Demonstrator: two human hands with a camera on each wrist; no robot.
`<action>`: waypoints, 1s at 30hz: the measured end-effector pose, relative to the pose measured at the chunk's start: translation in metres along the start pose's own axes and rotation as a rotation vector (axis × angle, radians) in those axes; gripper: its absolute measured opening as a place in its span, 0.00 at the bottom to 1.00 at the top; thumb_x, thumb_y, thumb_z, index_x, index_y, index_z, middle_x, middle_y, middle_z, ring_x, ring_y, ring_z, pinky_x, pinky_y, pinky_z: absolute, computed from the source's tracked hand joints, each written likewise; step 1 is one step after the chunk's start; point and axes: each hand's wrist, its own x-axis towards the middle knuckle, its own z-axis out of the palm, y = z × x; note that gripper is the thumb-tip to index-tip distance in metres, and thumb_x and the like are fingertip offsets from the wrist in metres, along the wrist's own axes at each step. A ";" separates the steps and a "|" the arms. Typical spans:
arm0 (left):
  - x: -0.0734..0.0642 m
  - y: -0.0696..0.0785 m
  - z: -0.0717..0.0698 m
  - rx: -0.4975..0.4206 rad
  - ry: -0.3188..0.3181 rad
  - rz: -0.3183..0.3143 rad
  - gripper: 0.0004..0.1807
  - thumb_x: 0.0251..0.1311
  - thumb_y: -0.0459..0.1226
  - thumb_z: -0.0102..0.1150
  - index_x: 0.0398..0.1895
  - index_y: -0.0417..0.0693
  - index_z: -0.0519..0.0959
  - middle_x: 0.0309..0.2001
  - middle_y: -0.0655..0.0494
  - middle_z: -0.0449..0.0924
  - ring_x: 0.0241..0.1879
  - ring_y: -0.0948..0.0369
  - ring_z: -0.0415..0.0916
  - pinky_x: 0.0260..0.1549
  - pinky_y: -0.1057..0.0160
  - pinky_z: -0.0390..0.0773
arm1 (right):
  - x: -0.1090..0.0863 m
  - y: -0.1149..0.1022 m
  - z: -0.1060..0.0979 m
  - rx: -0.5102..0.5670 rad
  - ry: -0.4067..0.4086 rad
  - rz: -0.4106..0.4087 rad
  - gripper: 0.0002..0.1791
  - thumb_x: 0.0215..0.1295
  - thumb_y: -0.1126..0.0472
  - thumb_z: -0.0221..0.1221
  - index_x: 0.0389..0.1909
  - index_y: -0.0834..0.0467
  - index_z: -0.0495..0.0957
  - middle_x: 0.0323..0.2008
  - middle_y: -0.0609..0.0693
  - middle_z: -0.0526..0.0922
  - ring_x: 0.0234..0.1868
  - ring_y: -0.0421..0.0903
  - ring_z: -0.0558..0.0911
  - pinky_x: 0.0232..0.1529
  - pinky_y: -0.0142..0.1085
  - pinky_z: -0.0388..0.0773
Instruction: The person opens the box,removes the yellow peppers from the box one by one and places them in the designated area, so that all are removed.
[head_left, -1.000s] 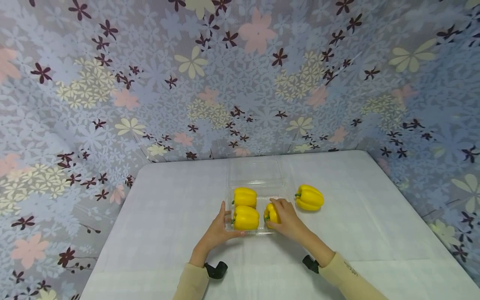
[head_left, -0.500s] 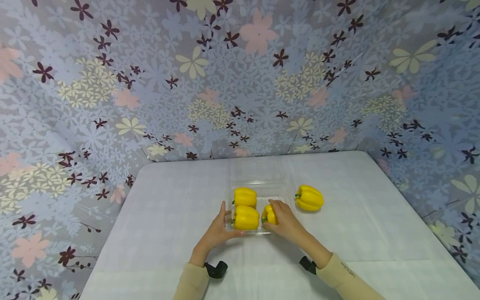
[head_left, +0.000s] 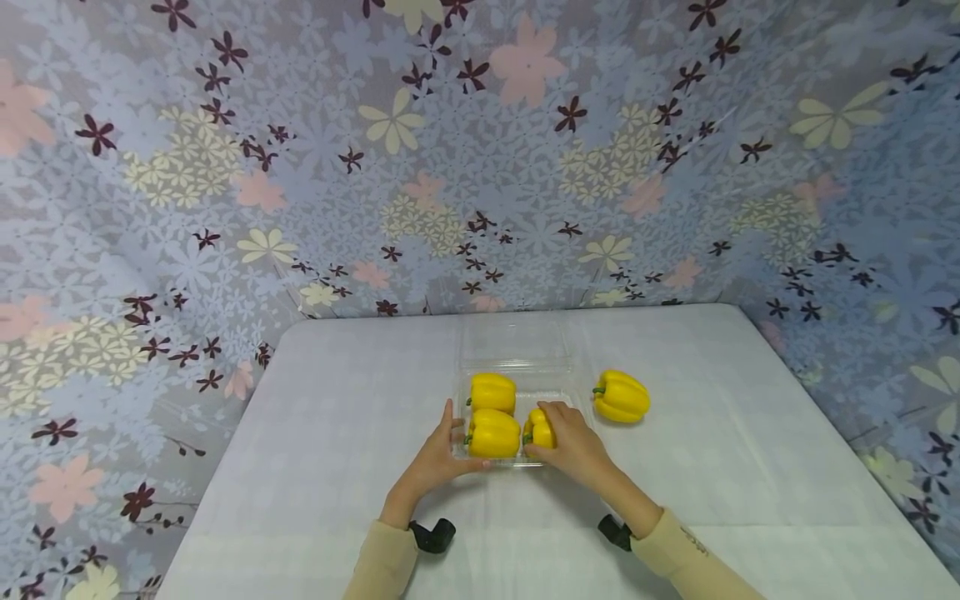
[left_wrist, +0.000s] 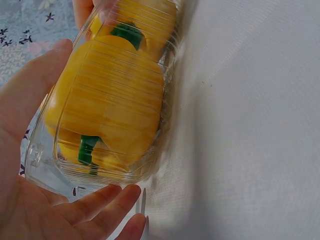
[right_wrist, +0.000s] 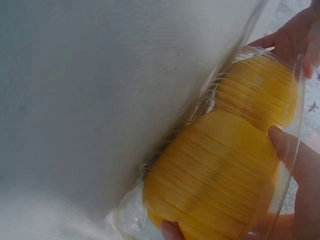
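In the head view a clear plastic clamshell box (head_left: 527, 400) lies on the table with its lid folded back. Two yellow bell peppers, one farther back (head_left: 492, 392) and one nearer (head_left: 494, 434), fill its left side. My left hand (head_left: 433, 460) brackets the near left corner, thumb along the front rim, fingers extended against the left wall. At the right front of the box, my right hand (head_left: 576, 443) grips a third yellow bell pepper (head_left: 537, 427), its green stem facing left. In the right wrist view that pepper (right_wrist: 215, 165) is behind the ribbed front wall, partly covered by fingers.
Another yellow bell pepper (head_left: 622, 397) rests on the table to the right of the box. The transparent lid (head_left: 513, 342) stretches behind the box toward the flowered cloth backdrop (head_left: 480, 167). A white cloth (head_left: 360, 392) covers the table.
My right hand has shifted slightly left with its pepper, closer to the two peppers in the box, then stayed nearly still. The left hand has kept its place at the corner.
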 end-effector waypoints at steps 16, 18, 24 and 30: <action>-0.001 0.001 -0.001 -0.026 -0.009 0.000 0.67 0.47 0.51 0.72 0.76 0.45 0.30 0.71 0.39 0.57 0.67 0.44 0.63 0.63 0.39 0.65 | 0.002 0.003 0.001 -0.001 0.025 -0.017 0.40 0.52 0.45 0.68 0.62 0.62 0.68 0.57 0.59 0.74 0.51 0.54 0.74 0.37 0.43 0.76; 0.000 0.001 -0.001 -0.027 -0.009 -0.001 0.67 0.47 0.51 0.72 0.76 0.45 0.30 0.71 0.40 0.57 0.67 0.44 0.63 0.63 0.39 0.65 | 0.002 0.003 0.001 0.004 0.023 -0.013 0.40 0.52 0.46 0.68 0.62 0.62 0.68 0.57 0.59 0.74 0.52 0.54 0.74 0.38 0.44 0.77; 0.000 0.002 -0.001 -0.017 -0.007 -0.003 0.67 0.47 0.51 0.72 0.76 0.45 0.31 0.71 0.40 0.57 0.67 0.44 0.64 0.63 0.39 0.65 | 0.002 0.003 0.001 0.019 0.016 -0.001 0.40 0.53 0.46 0.68 0.63 0.63 0.68 0.57 0.59 0.74 0.52 0.55 0.74 0.39 0.44 0.77; -0.001 0.002 -0.001 -0.010 -0.005 -0.003 0.67 0.46 0.52 0.72 0.76 0.45 0.31 0.71 0.40 0.58 0.67 0.44 0.64 0.63 0.39 0.64 | 0.002 0.002 0.001 0.016 0.020 0.001 0.40 0.52 0.47 0.68 0.62 0.63 0.68 0.56 0.59 0.75 0.52 0.54 0.75 0.40 0.45 0.77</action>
